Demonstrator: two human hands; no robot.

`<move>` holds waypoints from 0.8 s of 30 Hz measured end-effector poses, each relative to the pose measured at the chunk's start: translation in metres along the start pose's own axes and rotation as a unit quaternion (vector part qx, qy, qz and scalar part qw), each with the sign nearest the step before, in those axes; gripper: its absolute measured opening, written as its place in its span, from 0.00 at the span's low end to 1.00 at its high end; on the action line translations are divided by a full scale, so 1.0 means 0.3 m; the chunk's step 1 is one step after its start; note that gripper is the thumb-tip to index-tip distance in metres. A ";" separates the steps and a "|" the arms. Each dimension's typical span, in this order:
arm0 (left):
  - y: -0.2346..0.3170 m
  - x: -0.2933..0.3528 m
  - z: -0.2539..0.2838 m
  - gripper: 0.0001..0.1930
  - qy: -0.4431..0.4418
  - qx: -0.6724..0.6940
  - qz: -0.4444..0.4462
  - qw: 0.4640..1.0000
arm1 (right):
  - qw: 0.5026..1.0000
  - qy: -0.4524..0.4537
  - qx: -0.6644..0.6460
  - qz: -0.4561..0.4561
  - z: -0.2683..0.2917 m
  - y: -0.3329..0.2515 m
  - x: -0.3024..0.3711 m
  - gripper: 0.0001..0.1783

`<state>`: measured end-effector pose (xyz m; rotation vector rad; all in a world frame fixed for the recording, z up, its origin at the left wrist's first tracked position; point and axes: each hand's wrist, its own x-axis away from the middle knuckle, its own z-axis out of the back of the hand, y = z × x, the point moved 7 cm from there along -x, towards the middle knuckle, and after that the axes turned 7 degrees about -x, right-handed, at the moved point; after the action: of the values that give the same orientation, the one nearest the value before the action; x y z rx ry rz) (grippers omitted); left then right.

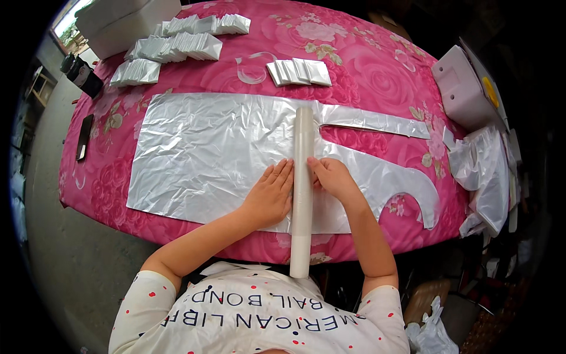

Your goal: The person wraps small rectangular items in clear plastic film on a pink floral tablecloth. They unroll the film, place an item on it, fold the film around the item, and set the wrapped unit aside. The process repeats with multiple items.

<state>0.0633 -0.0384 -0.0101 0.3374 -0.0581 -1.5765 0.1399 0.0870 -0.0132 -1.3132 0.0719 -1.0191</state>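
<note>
While the thin silvery plastic sheet [206, 153] lay flat on the desk [377, 71], it looked light, limp and slippery, best pinned with flat palms. At its left, the left hand [270, 197] rested open, fingers straight, against the long white roll [302, 189], which seemed stiff enough to push from its sides. Opposite, the right hand [332, 179] pressed open against the roll's other side

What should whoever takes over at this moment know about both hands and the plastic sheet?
Left hand: flat, open, pressing left of the white roll.
Right hand: flat, open, pressing right of it.
The crinkled clear plastic sheet lies spread on the pink floral tablecloth, the roll standing across it.
Done: stacks of small folded white pieces at the far edge.
Left: the spread sheet is not yet folded.
</note>
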 end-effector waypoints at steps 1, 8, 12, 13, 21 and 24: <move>0.002 -0.005 -0.008 0.30 -0.002 -0.008 -0.002 1.000 | 0.999 -0.022 -0.045 -0.011 0.009 -0.003 -0.060 0.23; 0.001 0.008 -0.015 0.30 0.001 -0.028 -0.007 1.000 | 0.764 -0.001 -0.645 0.007 0.218 -0.025 -0.339 0.19; 0.008 0.003 -0.012 0.30 0.004 -0.021 -0.008 1.000 | 0.617 0.003 -0.752 0.233 0.681 0.087 -0.361 0.20; 0.011 0.002 -0.013 0.31 0.003 -0.021 -0.008 1.000 | 0.591 -0.015 -0.763 0.261 0.786 0.093 -0.320 0.20; -0.014 0.022 -0.031 0.32 0.005 -0.058 0.009 0.998 | 0.824 0.077 -0.407 0.387 0.262 -0.560 -0.036 0.18; 0.013 -0.002 -0.031 0.31 -0.017 -0.050 -0.004 0.999 | 0.867 0.036 -0.211 0.451 -0.202 -0.611 -0.081 0.14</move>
<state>0.0694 -0.0363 -0.0178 0.2324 -0.0052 -1.5877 -0.0141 0.0734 0.1053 -1.3930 0.9278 -0.2332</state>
